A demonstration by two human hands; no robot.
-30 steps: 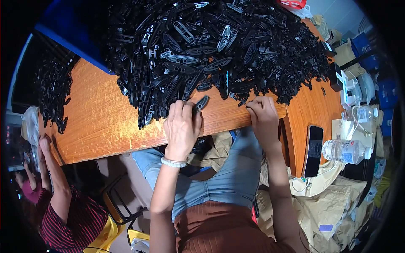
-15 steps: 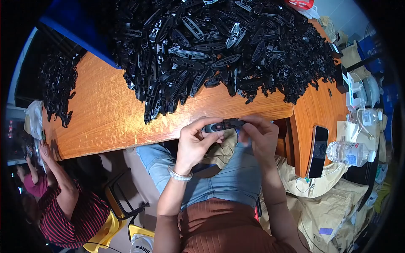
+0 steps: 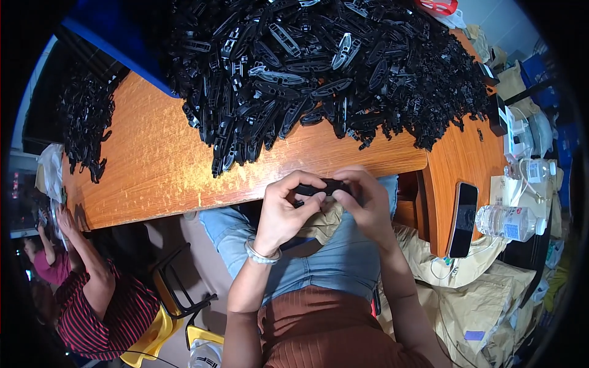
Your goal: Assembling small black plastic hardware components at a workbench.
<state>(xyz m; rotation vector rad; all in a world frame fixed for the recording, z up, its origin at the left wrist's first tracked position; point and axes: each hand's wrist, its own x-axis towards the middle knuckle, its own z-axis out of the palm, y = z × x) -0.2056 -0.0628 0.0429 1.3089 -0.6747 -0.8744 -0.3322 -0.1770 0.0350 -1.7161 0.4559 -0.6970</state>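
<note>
Between both hands, just off the table's front edge, is a black elongated plastic part (image 3: 329, 187). My left hand (image 3: 286, 204) has closed its thumb and fingers on the left end of it. On the other end, my right hand (image 3: 367, 199) presses with thumb and fingertips. Fingers cover much of the part, so its details are hidden. Past the hands, a large heap of similar black plastic parts (image 3: 270, 104) covers the far side of the wooden table (image 3: 159, 153). Smaller black pieces (image 3: 429, 92) make up the heap's right side.
A phone (image 3: 463, 219) and a clear plastic bottle (image 3: 508, 223) lie at the right. Brown paper (image 3: 472, 306) is spread below them. A blue bin (image 3: 123, 46) stands at the far left, near another black pile (image 3: 86, 129). A person in a striped top (image 3: 110, 313) sits at the left.
My right hand has moved slightly left, its fingers now closer to my left hand. The black part has turned and is more covered by fingers.
</note>
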